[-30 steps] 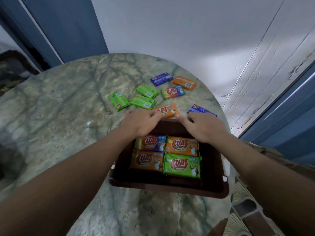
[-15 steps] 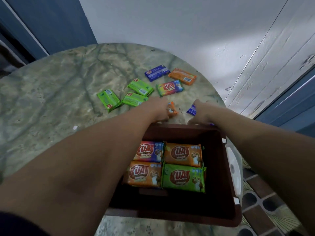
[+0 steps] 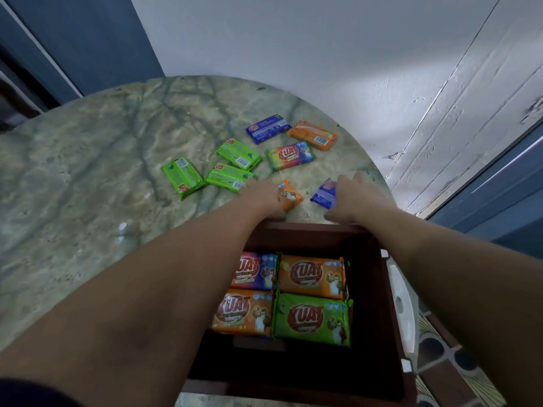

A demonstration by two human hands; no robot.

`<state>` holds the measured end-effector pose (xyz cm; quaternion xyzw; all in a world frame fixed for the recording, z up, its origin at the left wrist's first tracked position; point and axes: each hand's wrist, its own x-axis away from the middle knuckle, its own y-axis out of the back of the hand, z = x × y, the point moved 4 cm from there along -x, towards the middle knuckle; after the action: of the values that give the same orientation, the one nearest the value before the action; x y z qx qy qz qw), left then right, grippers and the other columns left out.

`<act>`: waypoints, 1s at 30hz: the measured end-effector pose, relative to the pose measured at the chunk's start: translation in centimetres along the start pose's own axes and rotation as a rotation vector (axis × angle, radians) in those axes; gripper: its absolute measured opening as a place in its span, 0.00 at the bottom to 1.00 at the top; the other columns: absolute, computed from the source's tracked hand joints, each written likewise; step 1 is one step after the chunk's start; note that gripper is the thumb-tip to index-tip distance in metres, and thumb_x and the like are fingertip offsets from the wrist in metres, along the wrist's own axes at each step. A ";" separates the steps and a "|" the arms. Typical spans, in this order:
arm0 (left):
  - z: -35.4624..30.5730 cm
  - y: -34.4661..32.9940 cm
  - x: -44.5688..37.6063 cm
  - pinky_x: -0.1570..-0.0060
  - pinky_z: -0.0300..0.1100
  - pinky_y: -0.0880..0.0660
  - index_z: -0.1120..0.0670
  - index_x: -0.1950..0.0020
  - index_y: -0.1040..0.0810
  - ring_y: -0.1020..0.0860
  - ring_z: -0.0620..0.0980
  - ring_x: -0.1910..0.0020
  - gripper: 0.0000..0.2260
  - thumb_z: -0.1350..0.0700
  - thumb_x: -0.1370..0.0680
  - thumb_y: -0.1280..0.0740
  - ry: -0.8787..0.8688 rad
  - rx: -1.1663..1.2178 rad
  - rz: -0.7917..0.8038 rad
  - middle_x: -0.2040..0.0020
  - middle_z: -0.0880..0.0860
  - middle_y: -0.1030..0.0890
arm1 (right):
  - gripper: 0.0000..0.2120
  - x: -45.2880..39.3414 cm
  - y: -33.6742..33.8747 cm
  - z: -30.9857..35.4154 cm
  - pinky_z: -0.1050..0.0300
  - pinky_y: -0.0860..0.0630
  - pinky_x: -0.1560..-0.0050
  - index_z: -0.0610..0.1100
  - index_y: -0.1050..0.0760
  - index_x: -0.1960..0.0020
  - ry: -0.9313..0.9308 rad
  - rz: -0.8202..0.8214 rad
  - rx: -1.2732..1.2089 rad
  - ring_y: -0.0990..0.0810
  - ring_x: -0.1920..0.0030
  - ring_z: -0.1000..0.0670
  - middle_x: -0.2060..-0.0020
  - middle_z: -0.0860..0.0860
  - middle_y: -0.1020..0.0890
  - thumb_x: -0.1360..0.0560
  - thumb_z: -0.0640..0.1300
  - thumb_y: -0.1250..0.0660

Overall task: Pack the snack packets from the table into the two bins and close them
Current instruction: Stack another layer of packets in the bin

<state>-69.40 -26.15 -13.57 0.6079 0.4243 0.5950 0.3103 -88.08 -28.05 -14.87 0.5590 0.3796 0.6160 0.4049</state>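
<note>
A brown bin [image 3: 376, 333] stands at the table's near edge with several KUAT snack packets [image 3: 311, 318] laid flat inside. Just beyond its far rim, my left hand [image 3: 261, 198] grips a small orange packet [image 3: 289, 196]. Beside it, my right hand [image 3: 355, 198] closes over a blue packet [image 3: 324, 195]. Further back on the table lie three green packets [image 3: 229, 177], a multicolour packet [image 3: 289, 155], a blue packet [image 3: 267, 127] and an orange packet [image 3: 313, 135]. My forearms cover part of the bin.
The round marble table [image 3: 88, 201] ends just right of my right hand. A white lid [image 3: 401, 304] rests against the bin's right side. A white wall rises behind the table, and patterned floor tiles [image 3: 440, 356] show at the lower right.
Both hands moved from the bin's far rim out onto the table. The left took hold of the orange packet and the right the blue one. The camera view tilted closer over the bin.
</note>
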 end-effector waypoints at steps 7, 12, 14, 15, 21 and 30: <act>1.7 2.3 1.9 0.53 0.48 0.29 0.56 0.28 0.42 0.21 0.58 0.42 0.42 0.38 0.31 0.25 0.065 0.349 -0.346 0.41 0.56 0.22 | 0.40 3.5 3.9 2.2 0.44 0.25 0.44 0.44 0.36 0.28 0.109 -0.270 -0.193 0.24 0.38 0.38 0.35 0.41 0.28 0.29 0.71 0.37; 3.3 4.4 7.4 0.58 0.46 0.31 0.53 0.37 0.35 0.20 0.57 0.50 0.33 0.36 0.32 0.28 -0.017 0.419 -0.617 0.49 0.51 0.21 | 0.37 8.4 5.3 3.6 0.45 0.25 0.44 0.45 0.37 0.27 0.200 -0.444 -0.269 0.24 0.40 0.38 0.37 0.43 0.27 0.27 0.66 0.34; 4.0 4.5 10.0 0.60 0.46 0.32 0.50 0.40 0.36 0.23 0.53 0.56 0.30 0.37 0.33 0.28 -0.081 0.437 -0.664 0.52 0.48 0.22 | 0.38 10.5 5.3 3.8 0.45 0.24 0.46 0.46 0.38 0.26 0.252 -0.514 -0.286 0.23 0.41 0.38 0.37 0.44 0.27 0.28 0.64 0.32; 4.6 4.3 11.2 0.60 0.47 0.30 0.49 0.42 0.36 0.23 0.53 0.57 0.29 0.37 0.33 0.28 -0.104 0.439 -0.675 0.54 0.47 0.23 | 0.38 11.5 5.1 3.8 0.46 0.24 0.47 0.47 0.38 0.25 0.275 -0.532 -0.298 0.22 0.42 0.39 0.36 0.45 0.27 0.28 0.63 0.31; 7.1 0.7 16.2 0.58 0.47 0.29 0.47 0.37 0.35 0.21 0.54 0.51 0.32 0.36 0.33 0.27 -0.253 0.260 -0.575 0.48 0.49 0.22 | 0.37 15.6 1.8 3.0 0.49 0.23 0.54 0.54 0.39 0.29 0.482 -0.406 -0.337 0.20 0.50 0.44 0.37 0.52 0.28 0.31 0.61 0.27; 8.1 -2.9 15.8 0.42 0.47 0.31 0.44 0.31 0.32 0.28 0.50 0.42 0.35 0.29 0.32 0.28 -0.412 0.037 -0.509 0.41 0.46 0.24 | 0.38 16.3 -0.8 2.3 0.49 0.22 0.44 0.56 0.35 0.28 0.558 -0.174 -0.037 0.24 0.39 0.54 0.37 0.58 0.26 0.34 0.68 0.29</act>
<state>-62.93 -9.81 -9.66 0.5955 0.5017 0.3551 0.5173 -86.46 -12.64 -9.14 0.3260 0.5115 0.7156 0.3462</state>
